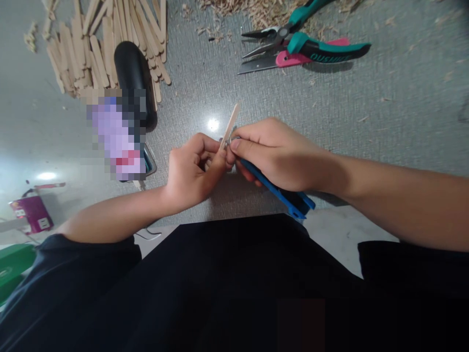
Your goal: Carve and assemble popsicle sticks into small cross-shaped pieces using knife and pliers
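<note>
Pinched between the fingers and thumb of my left hand [200, 166] is a wooden craft stick [230, 122], tilted with its rounded end pointing up and slightly right. My right hand [278, 154] is closed around a blue utility knife [273, 188]; its handle runs down and right out from under my palm. The two hands meet at the fingertips, close to the lower part of the stick. My fingers mostly hide the knife's front end, so I cannot tell exactly where the blade touches the wood.
At the back left lies a pile of craft sticks [98, 44] beside a black rounded case [132, 73] and a blurred-out phone-like object [119, 137]. Green-handled pliers [322, 49] rest over a pink-handled blade [293, 59]. Wood shavings [264, 13] lie behind. A purple packet [32, 212] is far left.
</note>
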Tool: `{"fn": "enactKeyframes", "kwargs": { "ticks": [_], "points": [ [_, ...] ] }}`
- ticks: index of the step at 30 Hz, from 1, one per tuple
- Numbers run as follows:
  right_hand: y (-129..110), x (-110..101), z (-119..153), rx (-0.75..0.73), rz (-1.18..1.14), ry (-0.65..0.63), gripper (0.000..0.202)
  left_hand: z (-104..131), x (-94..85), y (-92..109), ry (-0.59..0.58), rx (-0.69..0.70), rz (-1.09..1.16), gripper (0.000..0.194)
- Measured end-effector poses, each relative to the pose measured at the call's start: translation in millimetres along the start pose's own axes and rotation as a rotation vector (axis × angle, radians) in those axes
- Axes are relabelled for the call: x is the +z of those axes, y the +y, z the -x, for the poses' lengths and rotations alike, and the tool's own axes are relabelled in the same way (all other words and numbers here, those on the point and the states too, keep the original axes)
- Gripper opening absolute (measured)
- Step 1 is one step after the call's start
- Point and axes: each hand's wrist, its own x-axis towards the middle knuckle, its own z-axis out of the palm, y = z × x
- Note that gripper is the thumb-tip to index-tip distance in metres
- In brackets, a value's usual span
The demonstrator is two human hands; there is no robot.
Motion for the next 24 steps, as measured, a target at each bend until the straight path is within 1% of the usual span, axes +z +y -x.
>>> {"fn": "enactKeyframes", "kwargs": {
  "ticks": [3, 5, 6, 8, 9, 10, 11, 14, 15, 16, 17, 19, 20, 21, 22, 24],
  "points": [
    [1.4, -0.3, -0.7, 0.044, -0.046, -0.028, 0.044, 0.6, -2.8, 1.1, -0.045, 0.037, -0.055, 0.028],
    [3.4, -0.4, -0.3, 0.041, -0.035, -0.045, 0.045, 1.6, -4.7, 1.6, -0.087, 0.016, -0.058, 0.025],
    [4.4, -0.4, 0.2, 0.014, 0.007, -0.033, 0.046, 2.3, -5.4, 1.7, -0.104, 0.001, -0.062, 0.023],
    [5.9, -0.7, 1.6, -0.074, 0.134, 0.041, 0.047, 3.8, -6.4, 1.4, -0.122, -0.012, -0.079, 0.023],
    [6.4, -1.3, 2.1, -0.108, 0.179, 0.076, 0.048, 4.5, -6.6, 1.3, -0.124, -0.004, -0.09, 0.023],
    [6.6, -2.3, 2.4, -0.118, 0.183, 0.084, 0.048, 5.1, -6.6, 1.3, -0.126, 0.011, -0.103, 0.023],
    [6.6, -3.7, 2.4, -0.098, 0.138, 0.052, 0.047, 5.4, -6.5, 1.5, -0.125, 0.03, -0.116, 0.024],
    [6.3, -8.8, 1.1, 0.045, -0.121, -0.184, 0.043, 5.4, -6.0, 3.4, -0.114, 0.091, -0.156, 0.023],
    [6.4, -9.7, 0.8, 0.061, -0.156, -0.23, 0.043, 5.2, -5.8, 4.2, -0.109, 0.109, -0.167, 0.023],
    [6.8, -10.0, 0.7, 0.045, -0.136, -0.23, 0.043, 5.0, -5.7, 5.0, -0.106, 0.117, -0.178, 0.023],
    [7.2, -9.4, 1.0, 0.002, -0.064, -0.186, 0.044, 4.9, -5.6, 5.6, -0.105, 0.119, -0.185, 0.022],
    [8.0, -6.5, 2.4, -0.111, 0.133, -0.037, 0.046, 4.8, -5.4, 6.6, -0.109, 0.103, -0.187, 0.023],
    [8.1, -4.7, 3.3, -0.149, 0.205, 0.021, 0.046, 4.8, -5.2, 7.0, -0.109, 0.088, -0.18, 0.024],
    [7.7, -3.2, 4.0, -0.163, 0.236, 0.052, 0.047, 4.7, -5.0, 7.5, -0.106, 0.071, -0.162, 0.027],
    [7.0, -2.1, 4.5, -0.155, 0.222, 0.047, 0.048, 4.6, -4.8, 8.0, -0.103, 0.047, -0.134, 0.031],
    [4.7, -1.9, 4.2, -0.093, 0.098, -0.034, 0.049, 3.9, -4.2, 9.3, -0.099, -0.012, -0.055, 0.036]
  ]
}}
